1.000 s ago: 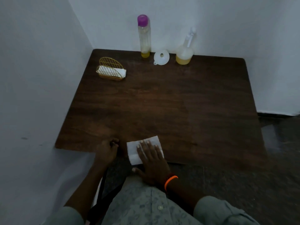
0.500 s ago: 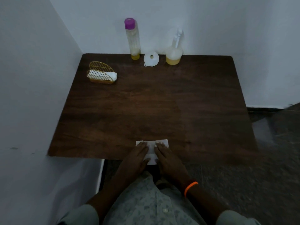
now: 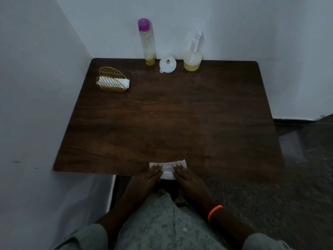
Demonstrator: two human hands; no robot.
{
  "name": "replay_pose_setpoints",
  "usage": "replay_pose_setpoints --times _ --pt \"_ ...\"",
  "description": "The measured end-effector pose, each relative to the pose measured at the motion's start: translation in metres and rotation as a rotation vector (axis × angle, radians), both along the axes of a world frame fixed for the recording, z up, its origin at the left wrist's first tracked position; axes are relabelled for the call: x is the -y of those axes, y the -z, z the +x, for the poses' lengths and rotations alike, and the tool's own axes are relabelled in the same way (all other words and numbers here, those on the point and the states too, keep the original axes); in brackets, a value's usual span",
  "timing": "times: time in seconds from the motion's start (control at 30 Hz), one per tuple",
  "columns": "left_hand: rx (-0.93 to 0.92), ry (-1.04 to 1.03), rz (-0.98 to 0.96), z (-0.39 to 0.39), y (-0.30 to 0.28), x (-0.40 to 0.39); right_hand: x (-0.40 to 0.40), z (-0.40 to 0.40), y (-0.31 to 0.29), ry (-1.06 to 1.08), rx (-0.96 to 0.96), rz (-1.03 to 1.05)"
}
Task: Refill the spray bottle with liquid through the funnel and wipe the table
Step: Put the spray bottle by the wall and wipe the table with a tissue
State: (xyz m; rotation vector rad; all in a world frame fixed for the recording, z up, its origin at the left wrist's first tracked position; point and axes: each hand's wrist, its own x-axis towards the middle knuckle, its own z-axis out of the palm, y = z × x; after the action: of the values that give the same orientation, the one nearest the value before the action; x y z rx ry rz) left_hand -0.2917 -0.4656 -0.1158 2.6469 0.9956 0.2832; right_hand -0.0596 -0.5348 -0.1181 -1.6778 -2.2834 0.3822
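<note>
Dim light is lying over a dark wooden desk [image 3: 171, 114] pushed into a corner of white walls, and the low light is making fine details hard to read. Near the front edge of the desk a white tissue [image 3: 167, 168] is lying flat, with its near part hanging over the edge and partly hidden under the two hands. Both hands are resting palm down on it: the left hand [image 3: 144, 181] is covering its left side and the right hand [image 3: 189, 183] its right side, the fingers [image 3: 156, 167] stretched forward, pressed together and flat on the tissue, not pinching it. An orange band [image 3: 214, 212] is sitting on the right wrist. Both forearms are running down to a patterned shirt, and the elbows are cut off by the lower border. At the back edge, well apart from the hands, the spray bottle [image 3: 192, 58] is standing upright with yellow liquid low inside; its white head is blending into the wall. Just beside it the white funnel [image 3: 168, 64] is lying on the desk, and then a tall bottle [image 3: 147, 42] with a purple cap. At the left a gold wire holder [image 3: 111, 82] is keeping folded tissues.
</note>
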Motion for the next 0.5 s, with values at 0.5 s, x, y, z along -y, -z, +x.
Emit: replay_pose_setpoints --times 0.5 --pt "0.007 -0.031 -0.020 0.004 -0.015 0.025 0.008 -0.011 0.001 -0.041 -0.093 -0.022"
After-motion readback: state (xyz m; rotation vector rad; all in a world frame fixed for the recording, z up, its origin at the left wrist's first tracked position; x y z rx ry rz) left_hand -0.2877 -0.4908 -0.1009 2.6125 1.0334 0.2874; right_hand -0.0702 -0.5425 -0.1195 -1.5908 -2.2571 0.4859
